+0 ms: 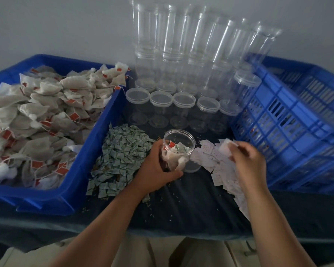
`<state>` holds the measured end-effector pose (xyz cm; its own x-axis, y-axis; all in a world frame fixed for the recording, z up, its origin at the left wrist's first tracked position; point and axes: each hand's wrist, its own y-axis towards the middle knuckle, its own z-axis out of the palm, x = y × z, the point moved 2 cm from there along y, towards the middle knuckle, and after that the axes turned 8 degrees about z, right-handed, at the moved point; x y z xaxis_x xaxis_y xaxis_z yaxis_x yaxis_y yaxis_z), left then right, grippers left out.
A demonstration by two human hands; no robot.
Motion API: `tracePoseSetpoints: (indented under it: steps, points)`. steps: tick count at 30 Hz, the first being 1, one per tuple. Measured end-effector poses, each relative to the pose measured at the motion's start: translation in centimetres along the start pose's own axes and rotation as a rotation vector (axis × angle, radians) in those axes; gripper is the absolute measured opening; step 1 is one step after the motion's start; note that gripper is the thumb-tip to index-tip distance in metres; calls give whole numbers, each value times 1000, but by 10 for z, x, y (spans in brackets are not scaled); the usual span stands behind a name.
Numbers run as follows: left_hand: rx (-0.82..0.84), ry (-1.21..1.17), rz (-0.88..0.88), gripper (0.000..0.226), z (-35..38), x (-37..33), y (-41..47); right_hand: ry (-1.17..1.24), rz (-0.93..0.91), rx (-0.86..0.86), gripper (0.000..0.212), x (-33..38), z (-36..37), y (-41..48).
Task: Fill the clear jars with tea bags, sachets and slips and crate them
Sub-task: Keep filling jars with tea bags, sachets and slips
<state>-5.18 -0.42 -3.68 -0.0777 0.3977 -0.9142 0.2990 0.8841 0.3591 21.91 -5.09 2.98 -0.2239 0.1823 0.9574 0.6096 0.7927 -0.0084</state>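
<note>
One table (191,207) carries everything; the crate (297,132) stands at its right. Left grip (154,170) clasps the tilted, part-filled jar (181,138) at centre; right grip (247,160) pinches a slip (228,147), which may miss the mouth and flutter away.

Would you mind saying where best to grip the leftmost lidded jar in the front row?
Probably the leftmost jar round its lid from above and the front: it stands upright, the tea-bag bin crowds its left, a neighbouring jar its right; only the near side looks open.
</note>
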Motion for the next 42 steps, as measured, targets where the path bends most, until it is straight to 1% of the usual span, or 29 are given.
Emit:
tracePoseSetpoints:
  steps: [2,3,5,8,9,10,11,12,13,15,17,18,19,20,21,22,23,25,27,29,31,33,34,36,37,38,39,40,42]
  points:
    - [-2,-18,-8,88,0,1,0,287,-3,95,13,25,8,-9]
    - [-4,-17,-12,88,-1,2,1,336,-69,153,14,37,14,-15]
    - [-5,-20,-20,88,-1,2,1,182,-333,193,12,63,30,-31]
    - [-5,-34,-37,89,0,3,0,-241,-789,243,16,75,55,-51]
    - [-2,-37,-39,89,1,3,-1,-402,-872,297,18,70,63,-54]
    - [2,-38,-38,90,2,3,-1,-546,-888,379,26,65,70,-55]
    - [5,-36,-34,90,2,3,-1,-620,-835,475,37,59,74,-54]
    - [6,-35,-29,90,2,4,0,-626,-768,541,45,54,76,-54]
    - [5,-38,-27,90,1,4,0,-570,-730,528,50,52,75,-53]
    - [-5,-64,-42,90,0,4,1,-379,-733,302,47,46,69,-52]
    - [-7,-95,-58,90,0,5,0,-199,-567,76,33,33,65,-48]
    - [-10,-106,-58,88,0,5,-1,-220,-463,57,27,24,64,-43]
    - [-21,-114,-59,86,0,5,-1,-350,-386,119,25,14,64,-39]
    - [-38,-120,-62,84,0,5,-1,-573,-368,229,32,2,65,-37]
    - [-60,-124,-70,85,-2,5,-1,-790,-389,340,40,-13,67,-35]
    - [-81,-123,-79,85,-4,5,0,-936,-424,417,45,-27,68,-35]
    - [-97,-122,-85,85,-6,5,1,-981,-455,430,47,-36,69,-36]
    - [-118,-127,-90,84,-9,7,2,-903,-513,347,38,-40,68,-39]
    - [-129,-135,-98,87,-10,8,2,-847,-656,264,20,-41,67,-42]
    - [-132,-148,-106,88,-8,8,1,-739,-755,222,16,-40,63,-46]
    - [-140,-166,-107,87,-8,6,0,-551,-594,145,25,-33,55,-48]
    - [-134,-158,-102,84,-9,4,1,-321,-308,48,36,-27,48,-50]
    - [-124,-146,-92,81,-8,3,1,-147,-165,20,37,-23,45,-48]
    - [-95,-132,-72,77,-6,3,1,343,148,66,37,-10,39,-44]
    - [-72,-128,-64,78,-4,4,0,562,271,116,36,1,38,-44]
    - [-45,-114,-53,81,-3,4,-1,706,353,160,33,12,37,-44]
    - [-15,-85,-39,84,-1,3,-1,776,393,205,31,21,38,-43]
    - [16,-47,-17,86,0,2,-1,768,393,257,30,31,41,-43]
    - [57,28,38,87,2,0,-2,552,303,349,36,45,50,-41]
